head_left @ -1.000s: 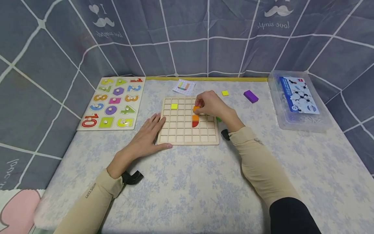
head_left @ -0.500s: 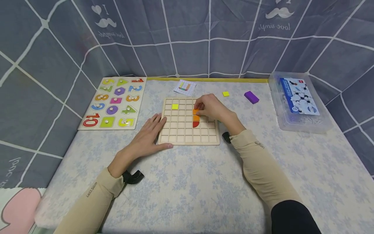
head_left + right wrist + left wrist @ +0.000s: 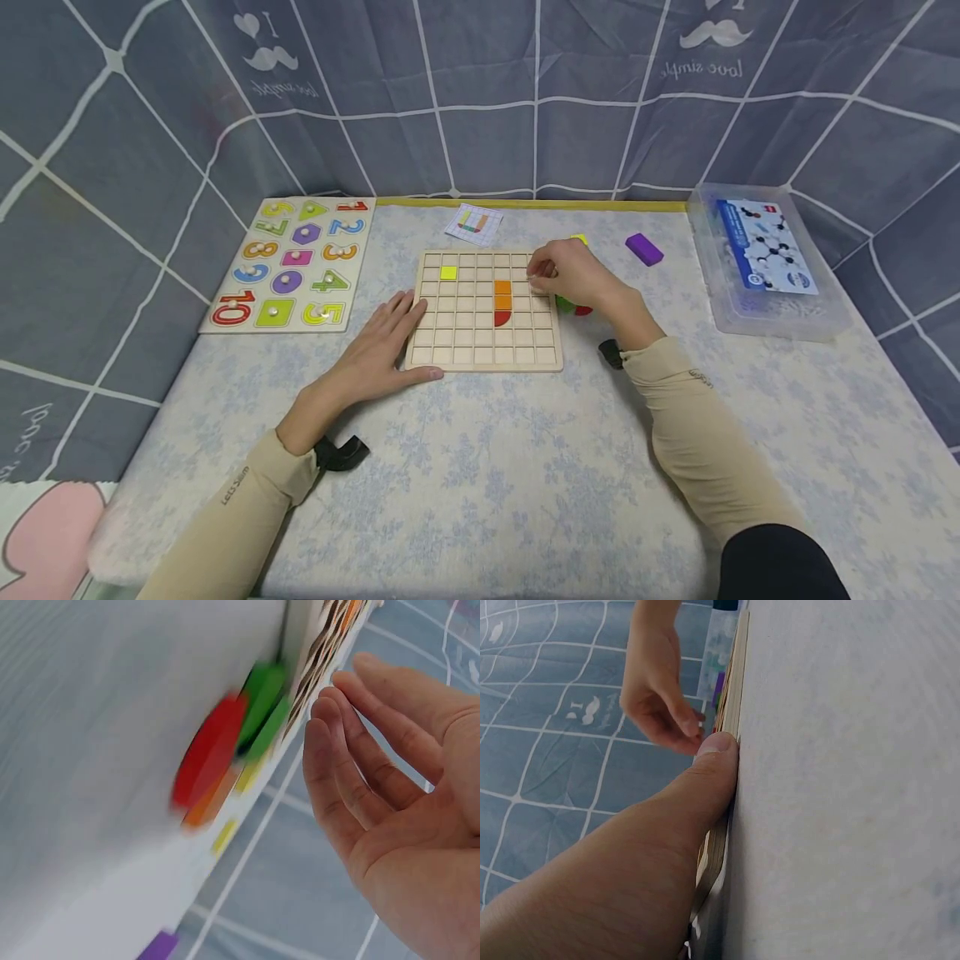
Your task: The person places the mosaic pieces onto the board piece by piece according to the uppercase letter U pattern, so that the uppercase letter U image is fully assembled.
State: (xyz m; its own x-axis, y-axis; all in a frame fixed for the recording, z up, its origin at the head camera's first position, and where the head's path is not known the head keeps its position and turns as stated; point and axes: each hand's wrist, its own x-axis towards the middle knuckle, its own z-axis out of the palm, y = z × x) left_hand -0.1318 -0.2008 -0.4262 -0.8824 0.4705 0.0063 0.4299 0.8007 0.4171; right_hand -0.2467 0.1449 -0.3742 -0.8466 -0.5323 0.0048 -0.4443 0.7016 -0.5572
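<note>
A wooden grid board (image 3: 465, 337) lies on the table. In its cells sit a yellow square tile (image 3: 448, 273), two orange square tiles (image 3: 502, 295) in a column, and a red quarter-round tile (image 3: 502, 318) directly below them. My left hand (image 3: 378, 350) rests along the board's left side, fingers extended, thumb at the front edge. Above the board's right part is my right hand (image 3: 573, 273), its fingers loosely bent and holding nothing. The right wrist view shows green pieces (image 3: 262, 712), a red piece (image 3: 210, 754) and an orange piece (image 3: 212, 799) beside the board; my right hand partly hides this group in the head view.
Behind the board lies a pattern card (image 3: 474, 223). A purple block (image 3: 644, 249) and a clear plastic box (image 3: 832, 312) are to the right. On the left is a number-and-shape puzzle board (image 3: 356, 275). A grey curtain (image 3: 487, 150) hangs behind the table.
My right hand has set the second orange tile in the cell above the first, let go of it and moved right. The left hand has stayed in place.
</note>
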